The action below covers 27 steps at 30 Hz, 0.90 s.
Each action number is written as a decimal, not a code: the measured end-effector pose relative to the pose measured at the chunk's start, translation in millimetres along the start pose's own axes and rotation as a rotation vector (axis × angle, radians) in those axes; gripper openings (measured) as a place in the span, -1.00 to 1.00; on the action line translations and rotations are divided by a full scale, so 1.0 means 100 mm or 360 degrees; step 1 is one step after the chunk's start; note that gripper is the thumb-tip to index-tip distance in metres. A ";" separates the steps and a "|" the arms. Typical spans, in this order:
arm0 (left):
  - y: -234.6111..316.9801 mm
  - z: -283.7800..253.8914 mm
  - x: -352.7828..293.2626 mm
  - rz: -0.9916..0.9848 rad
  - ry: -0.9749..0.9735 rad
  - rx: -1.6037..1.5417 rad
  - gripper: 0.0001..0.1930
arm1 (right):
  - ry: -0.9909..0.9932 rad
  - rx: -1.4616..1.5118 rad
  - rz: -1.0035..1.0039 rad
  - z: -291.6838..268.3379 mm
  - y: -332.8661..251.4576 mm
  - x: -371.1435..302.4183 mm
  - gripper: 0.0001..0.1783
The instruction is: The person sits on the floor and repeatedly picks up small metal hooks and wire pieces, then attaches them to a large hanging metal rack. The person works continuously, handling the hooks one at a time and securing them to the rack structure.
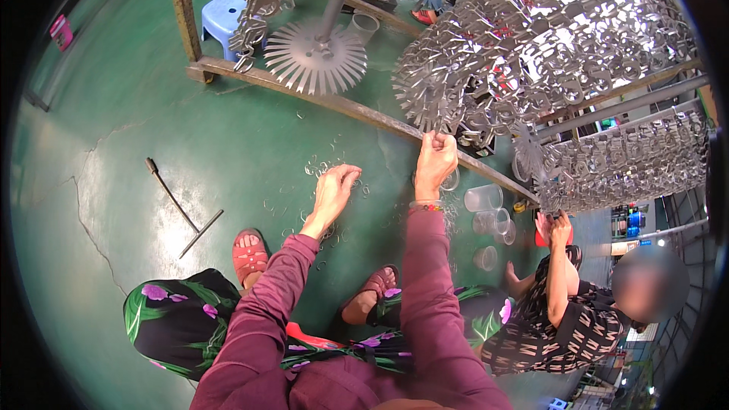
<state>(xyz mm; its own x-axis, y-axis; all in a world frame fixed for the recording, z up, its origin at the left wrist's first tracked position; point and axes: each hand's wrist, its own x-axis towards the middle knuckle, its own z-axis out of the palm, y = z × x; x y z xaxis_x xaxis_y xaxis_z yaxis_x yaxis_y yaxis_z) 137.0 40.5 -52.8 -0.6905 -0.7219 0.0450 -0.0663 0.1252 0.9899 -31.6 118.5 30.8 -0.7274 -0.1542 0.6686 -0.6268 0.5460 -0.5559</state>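
Pinching, the right hand [437, 163] and left hand [332, 191] may be empty; can't tell. Many metal pieces [486, 57] hang; one wheel [296, 68] looks bare.

Pretty bright in here: pale glare on the green floor [99, 182] at frame left, metal parts [577, 38] glinting upper right, edges bowing into black, co-worker's head [651, 285] blurred lower right.

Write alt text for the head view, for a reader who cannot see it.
A person's right hand reaches to the near edge of hanging metal pieces, the left hand held, fingertips together, over a green floor strewn with small metal bits. Another person appears at right.
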 end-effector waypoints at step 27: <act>1.33 0.69 0.52 0.0957 0.0090 0.0620 -0.83 | -0.0576 0.0984 0.0652 -0.62 0.03 0.27 -0.58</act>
<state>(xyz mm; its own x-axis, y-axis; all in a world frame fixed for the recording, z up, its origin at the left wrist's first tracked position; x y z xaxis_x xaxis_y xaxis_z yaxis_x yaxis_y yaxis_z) 42.8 66.2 72.4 -0.6504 -0.4846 0.5849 0.0543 0.7384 0.6722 -35.9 167.2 77.8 -0.9106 -0.3548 0.2120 -0.2558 0.0810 -0.9633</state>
